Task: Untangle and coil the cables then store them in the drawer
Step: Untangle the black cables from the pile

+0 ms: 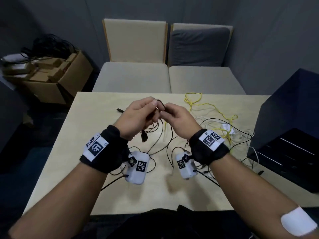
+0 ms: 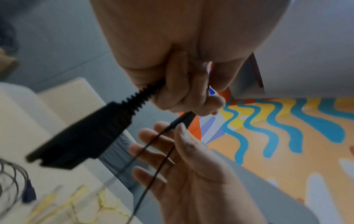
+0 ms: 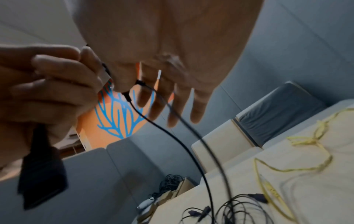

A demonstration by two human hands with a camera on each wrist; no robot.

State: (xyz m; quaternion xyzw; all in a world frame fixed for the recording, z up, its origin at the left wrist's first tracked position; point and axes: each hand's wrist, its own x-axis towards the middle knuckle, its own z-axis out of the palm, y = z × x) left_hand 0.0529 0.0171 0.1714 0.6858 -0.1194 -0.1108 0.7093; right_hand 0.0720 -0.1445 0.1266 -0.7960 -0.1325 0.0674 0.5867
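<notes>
Left hand [image 1: 136, 116] grips black cable [image 1: 170, 135] by plug [image 1: 144, 136]; right hand [image 1: 179, 120] pinches its other end, raised above worktop [image 1: 69, 152]. Yellow cable [image 1: 222, 114], white cable [image 1: 245, 135] loose, tangled. Nothing coiled or stored; drawer unseen.

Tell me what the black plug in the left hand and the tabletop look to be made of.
Black plug: looks like matte moulded plastic, with a ribbed, probably rubbery strain relief where the left hand grips it. Tabletop: pale, smooth and faintly grained, so likely light wood laminate or veneer; which of the two cannot be told.
</notes>
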